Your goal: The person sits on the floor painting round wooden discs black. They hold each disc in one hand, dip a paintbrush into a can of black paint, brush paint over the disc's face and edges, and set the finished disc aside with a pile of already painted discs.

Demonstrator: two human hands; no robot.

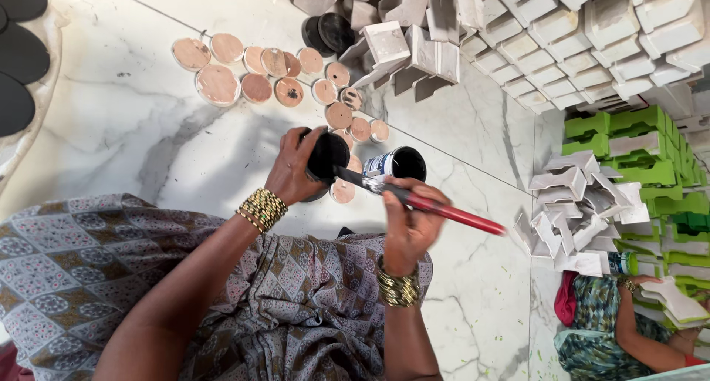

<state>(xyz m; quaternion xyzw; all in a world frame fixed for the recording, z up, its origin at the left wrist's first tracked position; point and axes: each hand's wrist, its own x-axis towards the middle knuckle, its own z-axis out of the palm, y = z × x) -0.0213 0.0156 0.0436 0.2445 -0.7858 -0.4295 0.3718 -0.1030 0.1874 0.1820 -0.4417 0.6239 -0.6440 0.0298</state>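
My left hand (294,172) grips a round disc (327,156) coated black on its face, held above the marble floor. My right hand (409,222) holds a paintbrush (444,209) with a red handle, and its black bristle end rests on the disc. Just beyond the disc stands an open can of black paint (399,163). Both wrists wear gold bangles. Several unpainted pinkish clay discs (255,70) lie on the floor past my hands.
Black-painted discs (329,29) sit near a heap of white moulded blocks (562,33) at the top. Green blocks (643,152) are stacked at the right. Another person (629,329) sits at lower right holding a white piece. Dark round items (18,55) lie at the left edge.
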